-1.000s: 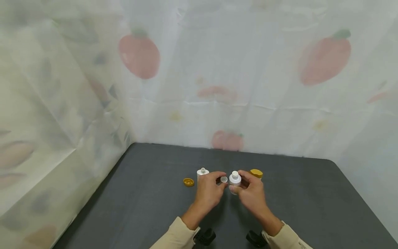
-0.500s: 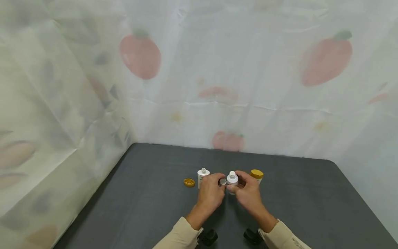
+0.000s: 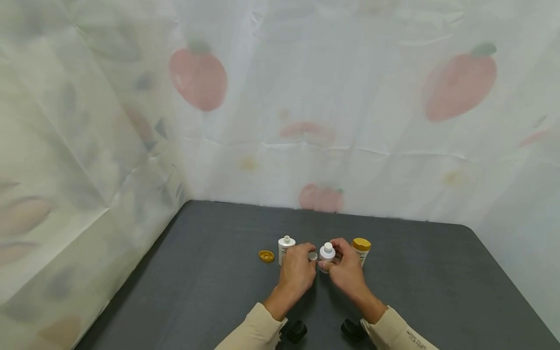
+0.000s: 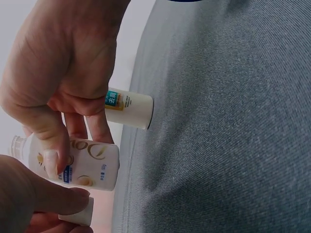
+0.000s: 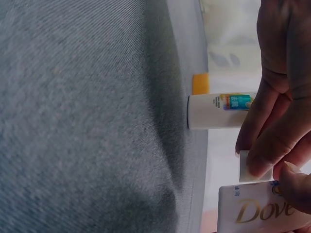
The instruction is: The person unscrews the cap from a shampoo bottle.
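Observation:
My left hand [image 3: 297, 268] pinches a small white screw cap [image 5: 244, 166] between thumb and fingers, its open side turned toward the bottle. Close beside it, my right hand [image 3: 350, 271] grips a small white Dove bottle [image 4: 97, 165] by its body, neck up and uncapped. In the right wrist view the cap is right beside the bottle's wall. Partly hidden behind my left hand stands a white bottle [image 3: 286, 244] with a bare neck. A yellow cap [image 3: 266, 256] lies to its left on the table. Behind my right hand stands a white bottle with a yellow cap [image 3: 361, 244].
The dark grey table [image 3: 210, 272] extends around both hands. Pale fabric walls [image 3: 372, 121] printed with fruit rise behind it and at the left side. Black wrist devices [image 3: 295, 332] sit under both wrists, below beige sleeves [image 3: 255, 326].
Both hands, still holding cap and bottle, have shifted slightly; the right hand moved a little left, so more of the yellow-capped bottle shows. Little differs over the last half second.

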`<state>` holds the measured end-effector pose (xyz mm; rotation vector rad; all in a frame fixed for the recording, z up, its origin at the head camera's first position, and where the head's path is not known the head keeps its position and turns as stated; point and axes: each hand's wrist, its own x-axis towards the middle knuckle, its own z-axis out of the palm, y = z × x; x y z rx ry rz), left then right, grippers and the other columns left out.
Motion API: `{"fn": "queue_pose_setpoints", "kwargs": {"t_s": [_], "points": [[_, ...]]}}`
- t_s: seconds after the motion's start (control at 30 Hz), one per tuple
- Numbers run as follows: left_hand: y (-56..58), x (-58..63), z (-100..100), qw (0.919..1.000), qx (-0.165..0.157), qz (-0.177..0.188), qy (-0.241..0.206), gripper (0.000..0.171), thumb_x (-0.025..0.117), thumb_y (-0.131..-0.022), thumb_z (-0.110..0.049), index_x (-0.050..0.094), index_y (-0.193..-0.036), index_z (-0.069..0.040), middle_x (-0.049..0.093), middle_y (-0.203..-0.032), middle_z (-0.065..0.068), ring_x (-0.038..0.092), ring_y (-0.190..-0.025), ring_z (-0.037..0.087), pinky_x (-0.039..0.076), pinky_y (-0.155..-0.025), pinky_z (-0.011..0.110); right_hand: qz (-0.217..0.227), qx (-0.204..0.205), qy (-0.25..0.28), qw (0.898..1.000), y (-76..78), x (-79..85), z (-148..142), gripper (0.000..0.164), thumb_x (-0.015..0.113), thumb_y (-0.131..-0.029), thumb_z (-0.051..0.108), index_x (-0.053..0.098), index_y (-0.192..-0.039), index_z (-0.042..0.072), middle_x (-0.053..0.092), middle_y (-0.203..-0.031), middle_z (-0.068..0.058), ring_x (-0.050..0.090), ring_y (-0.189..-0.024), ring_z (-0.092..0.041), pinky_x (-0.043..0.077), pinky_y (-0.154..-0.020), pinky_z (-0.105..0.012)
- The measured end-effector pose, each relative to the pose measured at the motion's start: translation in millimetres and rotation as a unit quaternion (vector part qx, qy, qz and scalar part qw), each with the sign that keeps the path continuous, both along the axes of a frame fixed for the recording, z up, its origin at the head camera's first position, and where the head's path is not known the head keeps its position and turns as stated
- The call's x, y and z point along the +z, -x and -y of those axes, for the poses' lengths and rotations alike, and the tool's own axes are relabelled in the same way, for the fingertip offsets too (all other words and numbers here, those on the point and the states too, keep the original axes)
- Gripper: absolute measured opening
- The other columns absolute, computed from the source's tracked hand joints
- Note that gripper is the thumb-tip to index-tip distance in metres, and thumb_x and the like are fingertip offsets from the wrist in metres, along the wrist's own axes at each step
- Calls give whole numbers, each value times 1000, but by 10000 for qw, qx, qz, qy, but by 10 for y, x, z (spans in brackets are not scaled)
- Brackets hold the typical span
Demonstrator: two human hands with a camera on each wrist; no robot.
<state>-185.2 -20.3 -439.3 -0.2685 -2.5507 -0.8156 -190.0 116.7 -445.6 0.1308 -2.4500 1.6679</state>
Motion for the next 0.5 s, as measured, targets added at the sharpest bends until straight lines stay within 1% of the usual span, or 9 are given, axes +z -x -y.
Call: {"fn": "queue_pose_setpoints", "kwargs": {"t_s": [0.3, 0.5], "points": [[20, -57, -10, 9997, 94, 194, 72, 23, 87, -77, -3, 80, -98, -8, 81, -94, 7, 76, -87, 26, 59, -71, 42, 85, 51, -15, 9999, 45, -60, -9, 40, 79, -79, -15, 61, -112, -1, 67, -114, -19, 69, -111, -31, 63, -88, -36], [33, -85, -19, 9995, 120, 266, 87, 23, 86, -76, 0, 80, -97, -8, 81, -94, 7, 76, -85, 26, 60, -70, 40, -4, 117, -37, 9999, 66, -92, -10, 40, 80, -79, -14, 61, -111, 0, 68, -112, -19, 70, -109, -31, 62, -87, -36]]}}
